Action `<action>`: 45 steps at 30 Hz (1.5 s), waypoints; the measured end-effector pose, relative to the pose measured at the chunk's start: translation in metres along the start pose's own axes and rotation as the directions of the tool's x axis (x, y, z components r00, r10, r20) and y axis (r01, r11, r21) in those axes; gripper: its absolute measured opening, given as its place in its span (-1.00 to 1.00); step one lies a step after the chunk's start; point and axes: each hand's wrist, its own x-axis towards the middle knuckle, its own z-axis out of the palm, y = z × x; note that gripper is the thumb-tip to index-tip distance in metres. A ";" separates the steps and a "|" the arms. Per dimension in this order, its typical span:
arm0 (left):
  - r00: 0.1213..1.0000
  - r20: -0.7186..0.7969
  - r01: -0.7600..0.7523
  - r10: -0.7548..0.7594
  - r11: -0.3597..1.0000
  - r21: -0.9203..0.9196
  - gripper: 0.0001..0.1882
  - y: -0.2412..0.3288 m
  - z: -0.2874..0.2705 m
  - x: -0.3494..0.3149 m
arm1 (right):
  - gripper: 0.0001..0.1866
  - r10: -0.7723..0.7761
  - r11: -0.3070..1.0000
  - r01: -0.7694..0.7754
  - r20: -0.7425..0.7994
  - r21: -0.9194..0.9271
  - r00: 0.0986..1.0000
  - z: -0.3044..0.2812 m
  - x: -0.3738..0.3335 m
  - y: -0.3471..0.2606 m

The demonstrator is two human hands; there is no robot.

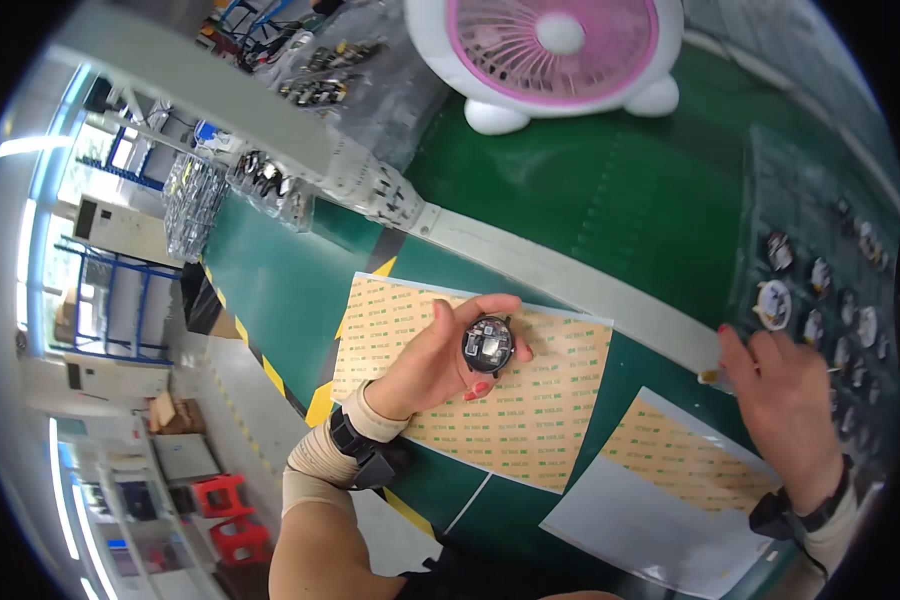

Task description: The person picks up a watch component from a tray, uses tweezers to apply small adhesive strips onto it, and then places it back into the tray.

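My left hand (440, 355) is closed around a round black watch case (488, 345), with its inner parts facing up. It is above a tan adhesive sheet (530, 420) printed in rows of green marks. Over on the right, my right hand (785, 400) has its fingers bent together beside a clear tray (760, 190). Whatever those fingers may hold is hidden. A small yellowish piece (708, 377) shows just left of them; I cannot tell if they touch it. Several small round parts sit in the tray, among them a white ring-shaped one (773, 305).
A partly used adhesive sheet (630, 510) lies near me on the right. A pale rail (560, 270) crosses the green bench, and a pink and white fan (560, 50) stands beyond it. Bagged parts (270, 190) lie at the far left; red stools (232, 515) stand on the floor.
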 end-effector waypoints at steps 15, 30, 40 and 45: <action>0.957 0.199 -0.280 0.210 0.848 0.451 -0.34 0.035 0.060 -0.022 | -0.77 0.194 -0.281 -0.333 0.393 0.900 0.899 -0.035 0.071 -0.113; 0.664 -0.152 0.087 0.732 0.125 0.988 -0.72 0.253 -0.070 -0.062 | -0.78 0.168 -0.515 -0.485 0.639 0.706 0.751 -0.008 0.066 -0.071; 0.803 0.233 0.115 0.548 -0.527 0.842 -0.71 0.368 -0.150 0.143 | -0.76 0.170 -0.556 -0.490 0.668 0.672 0.724 -0.004 0.084 -0.045; 0.883 0.240 0.070 0.404 -0.619 0.782 -0.66 0.357 -0.170 0.187 | -0.76 0.170 -0.558 -0.527 0.710 0.641 0.684 0.011 0.093 -0.037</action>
